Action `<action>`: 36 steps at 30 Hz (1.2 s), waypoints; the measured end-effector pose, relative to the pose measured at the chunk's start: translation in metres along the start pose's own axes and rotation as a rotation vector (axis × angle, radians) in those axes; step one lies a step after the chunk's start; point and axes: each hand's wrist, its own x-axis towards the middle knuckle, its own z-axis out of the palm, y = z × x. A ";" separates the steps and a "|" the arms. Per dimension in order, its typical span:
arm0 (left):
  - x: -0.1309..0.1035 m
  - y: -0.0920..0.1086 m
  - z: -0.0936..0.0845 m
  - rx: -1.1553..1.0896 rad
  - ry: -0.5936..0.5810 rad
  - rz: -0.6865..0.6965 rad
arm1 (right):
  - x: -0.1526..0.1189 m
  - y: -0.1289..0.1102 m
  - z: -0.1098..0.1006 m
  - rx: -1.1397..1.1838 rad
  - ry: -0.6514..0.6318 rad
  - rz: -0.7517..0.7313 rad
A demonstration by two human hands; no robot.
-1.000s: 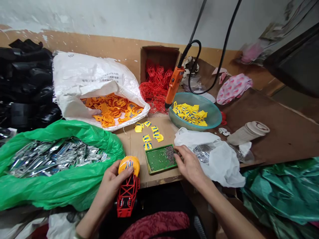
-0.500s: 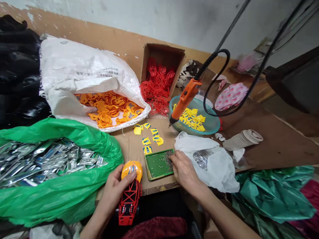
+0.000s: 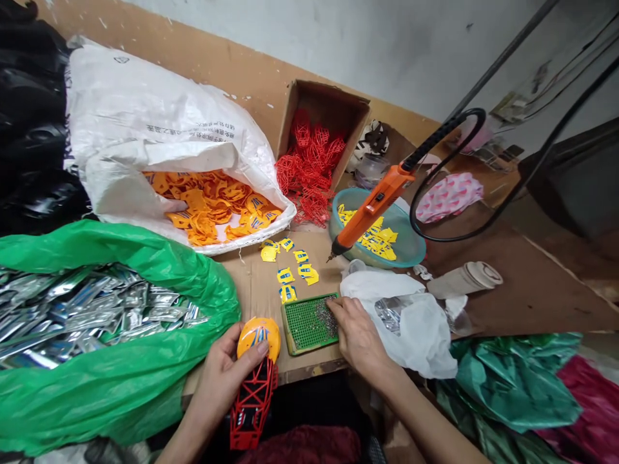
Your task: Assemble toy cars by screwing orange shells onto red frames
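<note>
A toy car (image 3: 255, 393) with an orange hood and a red lattice frame is gripped in my left hand (image 3: 226, 370), the thumb lying on the orange part. My right hand (image 3: 360, 335) reaches to the right end of a green perforated tray (image 3: 304, 327). Its fingertips are drawn together at a pile of tiny screws (image 3: 326, 312); whatever they pinch is too small to make out. Several yellow stickered plastic pieces (image 3: 285, 276) lie just behind the tray. An orange electric screwdriver (image 3: 372, 207) hangs tip-down above the table, untouched.
Orange parts (image 3: 207, 209) fill a white sack (image 3: 159, 109). Silvery parts (image 3: 97, 316) lie in a green bag (image 3: 203, 270). Behind are a cardboard box (image 3: 358, 122) of red frames (image 3: 312, 151) and a bowl (image 3: 411, 251) of yellow pieces. A white plastic bag (image 3: 425, 354) and a cup (image 3: 467, 278) stand right.
The view has shifted slightly, so the screwdriver appears farther right. My left hand keeps hold of the toy car, and my right fingers stay at the screws.
</note>
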 end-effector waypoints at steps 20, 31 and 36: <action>0.000 0.002 0.000 0.038 0.005 0.014 | -0.019 0.006 0.008 0.145 -0.035 -0.139; -0.002 0.001 0.000 0.004 0.003 -0.012 | 0.006 -0.003 0.007 0.162 -0.002 -0.171; -0.002 0.003 0.001 0.031 0.032 0.025 | 0.000 -0.005 -0.001 0.155 -0.024 -0.184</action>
